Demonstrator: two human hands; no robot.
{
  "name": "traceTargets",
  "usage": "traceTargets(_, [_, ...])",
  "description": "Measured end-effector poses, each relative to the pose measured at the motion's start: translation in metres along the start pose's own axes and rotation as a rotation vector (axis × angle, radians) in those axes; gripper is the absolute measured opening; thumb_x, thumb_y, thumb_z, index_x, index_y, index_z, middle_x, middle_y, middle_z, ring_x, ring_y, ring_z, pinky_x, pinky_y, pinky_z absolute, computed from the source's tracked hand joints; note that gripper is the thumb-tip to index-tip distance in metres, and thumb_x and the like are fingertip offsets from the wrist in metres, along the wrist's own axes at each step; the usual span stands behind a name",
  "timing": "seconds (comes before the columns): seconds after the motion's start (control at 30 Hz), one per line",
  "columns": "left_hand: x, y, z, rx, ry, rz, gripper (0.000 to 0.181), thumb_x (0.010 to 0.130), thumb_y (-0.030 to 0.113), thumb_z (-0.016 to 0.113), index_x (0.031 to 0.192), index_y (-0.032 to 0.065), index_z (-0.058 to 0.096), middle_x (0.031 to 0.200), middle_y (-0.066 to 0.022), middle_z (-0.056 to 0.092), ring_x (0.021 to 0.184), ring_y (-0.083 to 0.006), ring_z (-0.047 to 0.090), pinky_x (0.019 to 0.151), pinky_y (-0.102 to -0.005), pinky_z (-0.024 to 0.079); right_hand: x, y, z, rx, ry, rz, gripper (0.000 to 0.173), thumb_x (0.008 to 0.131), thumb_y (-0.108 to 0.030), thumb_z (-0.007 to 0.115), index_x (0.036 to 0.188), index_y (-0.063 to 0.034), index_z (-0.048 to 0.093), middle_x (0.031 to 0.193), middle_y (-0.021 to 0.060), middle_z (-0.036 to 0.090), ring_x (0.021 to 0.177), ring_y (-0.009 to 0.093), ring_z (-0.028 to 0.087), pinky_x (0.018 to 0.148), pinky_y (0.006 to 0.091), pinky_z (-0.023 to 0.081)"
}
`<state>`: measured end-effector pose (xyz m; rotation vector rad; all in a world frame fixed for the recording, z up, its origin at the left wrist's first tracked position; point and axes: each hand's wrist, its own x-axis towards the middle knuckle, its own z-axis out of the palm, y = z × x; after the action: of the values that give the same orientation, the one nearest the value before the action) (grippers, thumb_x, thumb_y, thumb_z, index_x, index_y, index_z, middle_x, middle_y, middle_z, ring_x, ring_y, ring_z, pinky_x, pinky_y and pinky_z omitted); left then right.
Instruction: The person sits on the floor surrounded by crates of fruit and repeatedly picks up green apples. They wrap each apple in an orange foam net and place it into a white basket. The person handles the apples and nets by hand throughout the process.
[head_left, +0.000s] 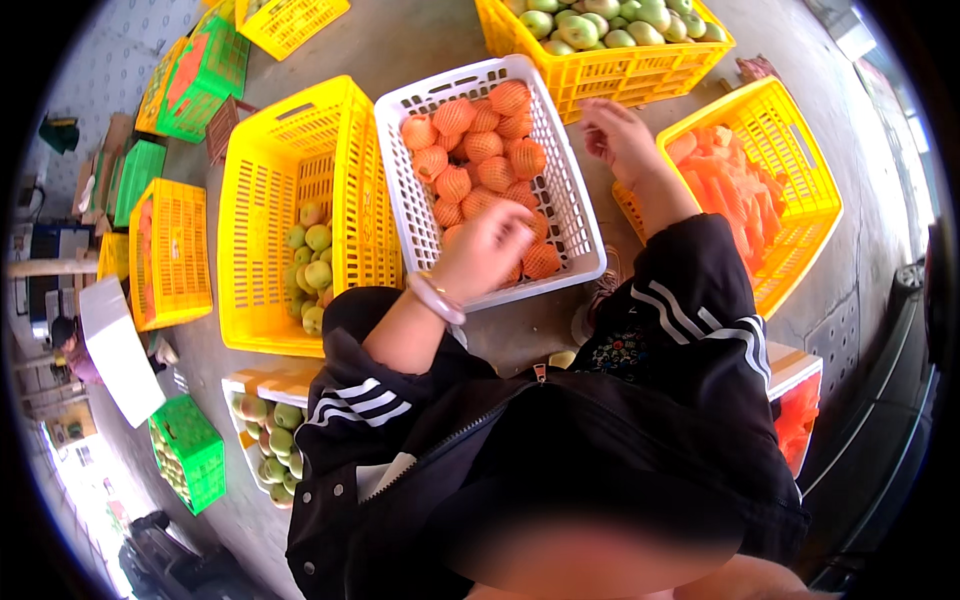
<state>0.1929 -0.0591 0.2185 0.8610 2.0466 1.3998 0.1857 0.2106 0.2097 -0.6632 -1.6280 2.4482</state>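
Observation:
A white plastic basket sits before me, holding several round fruits in orange foam nets. My left hand, with a pale bangle at the wrist, is over the basket's near part. Its fingers are curled and blurred; whether anything is inside them cannot be made out. Just past the basket's right rim is my right hand, fingers loosely bent and slightly apart, nothing visible in them. Beyond its wrist stands a yellow crate with a heap of loose orange foam nets.
Left of the basket is a deep yellow crate with bare green fruit. Another yellow crate of green fruit stands ahead. Beside my left sleeve is a box of fruit. A person is at the far left.

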Motion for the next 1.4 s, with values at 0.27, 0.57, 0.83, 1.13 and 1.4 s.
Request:
traceTargets(0.27, [-0.032, -0.033, 0.068, 0.877, -0.807, 0.167, 0.029, 0.084, 0.029, 0.06, 0.106, 0.0111, 0.06, 0.102, -0.0102, 0.064, 0.094, -0.03, 0.064, 0.077, -0.0408, 0.051, 0.091, 0.164, -0.002, -0.582, 0.016, 0.513, 0.033, 0.09, -0.035, 0.062, 0.1, -0.0041, 0.059, 0.077, 0.001, 0.056, 0.063, 0.012, 0.054, 0.055, 0.0263, 0.045])
traceTargets(0.57, [-0.025, -0.059, 0.067, 0.929, -0.786, 0.073, 0.03, 0.092, 0.032, 0.045, 0.111, 0.0151, 0.061, 0.101, -0.0062, 0.063, 0.095, -0.0246, 0.062, 0.079, -0.0397, 0.045, 0.116, 0.218, 0.022, -0.192, 0.383, 0.587, 0.045, 0.084, -0.048, 0.066, 0.111, -0.0128, 0.061, 0.082, -0.0019, 0.055, 0.071, 0.012, 0.053, 0.06, 0.0284, 0.045])
traceTargets(0.83, [-0.042, -0.083, 0.067, 0.998, -0.548, 0.157, 0.026, 0.092, 0.028, 0.046, 0.11, 0.0157, 0.061, 0.094, -0.0019, 0.062, 0.086, -0.0201, 0.058, 0.072, -0.0356, 0.04, 0.165, 0.264, 0.024, -0.097, 0.467, 0.531, 0.045, 0.083, -0.049, 0.067, 0.11, -0.0142, 0.061, 0.083, -0.0018, 0.056, 0.072, 0.012, 0.053, 0.061, 0.0282, 0.044])
traceTargets(1.13, [-0.032, -0.078, 0.082, 0.874, -0.723, 0.009, 0.026, 0.09, 0.03, 0.049, 0.103, 0.0155, 0.065, 0.102, -0.0044, 0.066, 0.096, -0.0228, 0.063, 0.077, -0.0389, 0.046, 0.152, 0.255, 0.058, 0.122, 0.401, 0.451, 0.045, 0.081, -0.051, 0.068, 0.109, -0.0156, 0.061, 0.084, -0.0016, 0.057, 0.072, 0.012, 0.053, 0.062, 0.028, 0.044])
traceTargets(1.4, [-0.016, -0.02, 0.019, 0.874, -0.681, -0.091, 0.03, 0.086, 0.023, 0.053, 0.107, 0.0089, 0.069, 0.108, -0.0143, 0.067, 0.101, -0.0317, 0.064, 0.082, -0.0436, 0.052, 0.09, 0.164, 0.125, 0.341, 0.189, 0.438, 0.039, 0.081, -0.046, 0.071, 0.105, -0.017, 0.061, 0.093, -0.0008, 0.062, 0.081, 0.014, 0.054, 0.069, 0.0277, 0.041])
